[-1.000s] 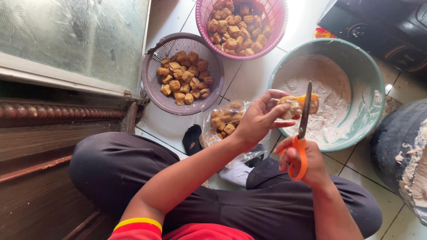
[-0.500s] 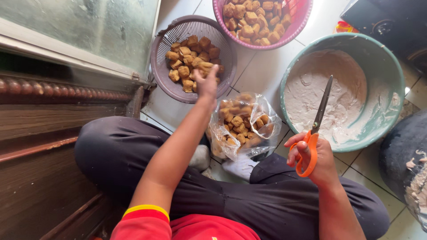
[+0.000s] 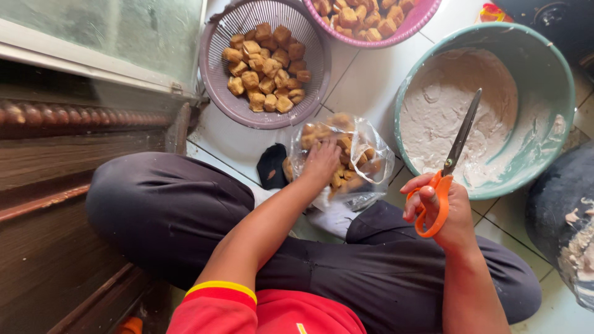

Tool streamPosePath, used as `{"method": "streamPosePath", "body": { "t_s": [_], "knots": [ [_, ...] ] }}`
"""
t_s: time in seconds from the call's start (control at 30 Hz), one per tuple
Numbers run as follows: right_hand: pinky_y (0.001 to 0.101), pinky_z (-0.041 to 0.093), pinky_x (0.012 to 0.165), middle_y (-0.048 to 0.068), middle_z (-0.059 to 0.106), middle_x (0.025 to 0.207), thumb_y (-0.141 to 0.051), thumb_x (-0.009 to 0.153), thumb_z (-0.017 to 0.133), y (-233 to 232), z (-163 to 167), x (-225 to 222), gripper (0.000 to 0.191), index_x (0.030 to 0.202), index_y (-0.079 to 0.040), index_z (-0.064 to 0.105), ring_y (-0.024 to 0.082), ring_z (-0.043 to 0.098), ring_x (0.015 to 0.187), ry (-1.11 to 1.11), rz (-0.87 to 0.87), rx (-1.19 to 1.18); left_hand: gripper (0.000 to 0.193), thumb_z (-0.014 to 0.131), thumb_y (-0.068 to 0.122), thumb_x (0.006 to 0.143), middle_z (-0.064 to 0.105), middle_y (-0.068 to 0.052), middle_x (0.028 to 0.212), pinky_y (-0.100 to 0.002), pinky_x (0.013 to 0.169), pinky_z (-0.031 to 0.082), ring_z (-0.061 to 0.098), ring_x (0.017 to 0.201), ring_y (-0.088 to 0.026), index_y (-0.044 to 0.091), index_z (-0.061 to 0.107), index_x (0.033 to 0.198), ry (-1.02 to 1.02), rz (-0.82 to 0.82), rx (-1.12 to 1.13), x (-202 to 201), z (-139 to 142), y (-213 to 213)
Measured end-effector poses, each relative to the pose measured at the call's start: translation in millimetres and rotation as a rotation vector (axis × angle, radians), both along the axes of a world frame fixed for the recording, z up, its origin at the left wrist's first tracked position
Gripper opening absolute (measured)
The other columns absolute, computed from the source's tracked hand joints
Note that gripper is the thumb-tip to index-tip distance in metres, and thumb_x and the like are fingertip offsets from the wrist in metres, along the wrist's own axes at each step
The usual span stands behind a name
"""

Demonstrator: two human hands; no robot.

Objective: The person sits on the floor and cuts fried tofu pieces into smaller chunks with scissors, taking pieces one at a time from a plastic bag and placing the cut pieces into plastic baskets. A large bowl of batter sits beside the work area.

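My left hand [image 3: 322,162] reaches into a clear plastic bag [image 3: 370,162] of golden-brown fried tofu pieces on the tiled floor in front of my crossed legs; its fingers rest among the pieces. My right hand [image 3: 442,210] holds orange-handled scissors [image 3: 455,154], blades shut and pointing up over the teal basin [image 3: 550,93] of white batter. A purple strainer basket [image 3: 216,86] with several tofu pieces sits beyond the bag to the left.
A pink basket [image 3: 402,31] full of tofu pieces stands at the top edge. A dark wooden ledge and glass pane [image 3: 93,37] run along the left. A dark round container [image 3: 557,216] with white smears is at the right.
My left hand dropped a piece into the purple strainer, then came back down into the plastic bag. My right hand with the scissors stayed near the basin.
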State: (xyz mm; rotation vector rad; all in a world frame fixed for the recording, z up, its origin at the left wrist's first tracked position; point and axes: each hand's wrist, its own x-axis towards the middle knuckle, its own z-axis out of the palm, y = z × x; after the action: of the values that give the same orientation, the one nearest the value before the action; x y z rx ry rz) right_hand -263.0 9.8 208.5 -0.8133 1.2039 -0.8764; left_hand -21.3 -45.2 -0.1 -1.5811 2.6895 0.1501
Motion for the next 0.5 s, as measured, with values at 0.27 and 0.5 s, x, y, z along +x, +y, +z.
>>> {"method": "streamPosePath", "body": {
  "t_s": [0.27,0.5],
  "knots": [
    [0.0259,0.048,0.054,0.011,0.065,0.066,-0.049,0.095,0.069,0.7,1.9,0.1,0.056,0.104,0.006,0.065,0.016,0.063,0.059,0.039,0.010,-0.002,0.036,0.055,0.012,0.091,0.060,-0.014,0.128,-0.050,0.098,0.048,0.058,0.119,-0.035,0.009,0.058,0.126,0.201,-0.029,0.532,18.9,4.3,13.4],
    [0.0251,0.049,0.055,0.010,0.066,0.066,-0.045,0.097,0.067,1.0,8.3,1.4,0.053,0.106,0.007,0.064,0.016,0.065,0.060,0.012,0.013,-0.015,0.038,0.055,0.013,0.097,0.065,-0.014,0.119,-0.052,0.087,0.053,0.066,0.109,-0.034,0.009,0.057,0.134,0.212,0.103,0.448,9.6,-3.2,12.7]
  ]
}}
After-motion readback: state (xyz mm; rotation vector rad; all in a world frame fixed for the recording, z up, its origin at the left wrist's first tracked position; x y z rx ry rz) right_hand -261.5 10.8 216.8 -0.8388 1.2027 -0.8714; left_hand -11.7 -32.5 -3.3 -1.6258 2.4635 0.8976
